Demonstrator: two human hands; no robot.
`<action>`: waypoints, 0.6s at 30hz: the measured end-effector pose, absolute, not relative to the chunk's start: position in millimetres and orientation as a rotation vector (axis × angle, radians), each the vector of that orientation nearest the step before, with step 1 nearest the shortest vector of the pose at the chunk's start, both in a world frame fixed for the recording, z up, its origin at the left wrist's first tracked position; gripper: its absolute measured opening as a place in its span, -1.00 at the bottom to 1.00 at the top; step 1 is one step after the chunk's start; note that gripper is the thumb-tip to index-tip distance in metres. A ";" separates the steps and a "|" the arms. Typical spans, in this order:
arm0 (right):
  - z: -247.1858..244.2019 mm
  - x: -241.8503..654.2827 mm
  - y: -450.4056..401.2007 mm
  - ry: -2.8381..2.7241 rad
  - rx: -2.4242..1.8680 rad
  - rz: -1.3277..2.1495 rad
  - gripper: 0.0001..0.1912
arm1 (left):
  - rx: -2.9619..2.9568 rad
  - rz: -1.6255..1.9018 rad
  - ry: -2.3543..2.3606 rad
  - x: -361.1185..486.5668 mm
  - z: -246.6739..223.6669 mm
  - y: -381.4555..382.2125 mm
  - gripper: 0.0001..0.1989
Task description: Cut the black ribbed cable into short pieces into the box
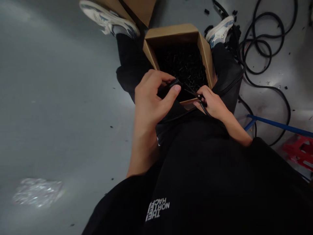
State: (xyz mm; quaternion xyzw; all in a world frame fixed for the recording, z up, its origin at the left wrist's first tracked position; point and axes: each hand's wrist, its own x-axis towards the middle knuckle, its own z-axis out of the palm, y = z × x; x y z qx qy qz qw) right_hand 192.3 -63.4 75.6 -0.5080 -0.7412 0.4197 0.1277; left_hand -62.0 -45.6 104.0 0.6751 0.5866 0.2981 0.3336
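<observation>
Left hand: the left hand (155, 96) grips a black, ribbed, flexible tube (174, 83) between thumb and fingers, close to its end, probably so that the tip stays steady and clear of the palm.
Scissors: the right hand (212, 102) is closed around slim, black-handled metal scissors (200, 98), the blades pointing toward the tube; the picture is too dark there to tell whether they touch it.
Ribbed tube: it sits above the near side of the box opening, perhaps so that anything loose drops inside.
Box: an open, brown cardboard box (171, 31) stands between the spread legs in black trousers (132, 60), a placing that seems to keep it steady and within reach of both hands.
Box contents: many short, black pieces (183, 62) lie jumbled inside.
Hose on the floor: a long, black, coiled hose (269, 36) lies on the grey, smooth floor (73, 98) to the right, apparently set aside clear of the hands.
Plastic on the floor: a crumpled, clear plastic sheet or bag (37, 192) lies well apart, at lower left.
Writing: a white printed logo (157, 209) on the black top shows upside down, reading "THE NORTH FACE".
</observation>
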 end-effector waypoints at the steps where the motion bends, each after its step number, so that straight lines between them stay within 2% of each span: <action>1: 75.6 189.7 -63.6 -2.168 -1.468 1.206 -0.77 | 1.770 0.807 1.519 -58.8 104.0 -45.7 -0.75; 8: 79.6 175.2 -64.4 -2.149 -1.430 1.166 -0.75 | 1.816 0.804 1.494 -43.4 108.3 -45.2 -0.82; 11: 76.7 172.5 -67.3 -2.075 -1.458 1.187 -0.73 | 1.806 0.773 1.518 -44.8 109.5 -44.9 -0.78; 14: 70.7 172.4 -70.0 -1.942 -1.477 1.204 -0.71 | 1.755 0.678 1.574 -48.0 111.4 -46.3 -0.72; 18: 66.3 176.5 -68.2 -1.846 -1.441 1.196 -0.68 | 1.772 0.552 1.576 -46.9 114.0 -51.1 -0.77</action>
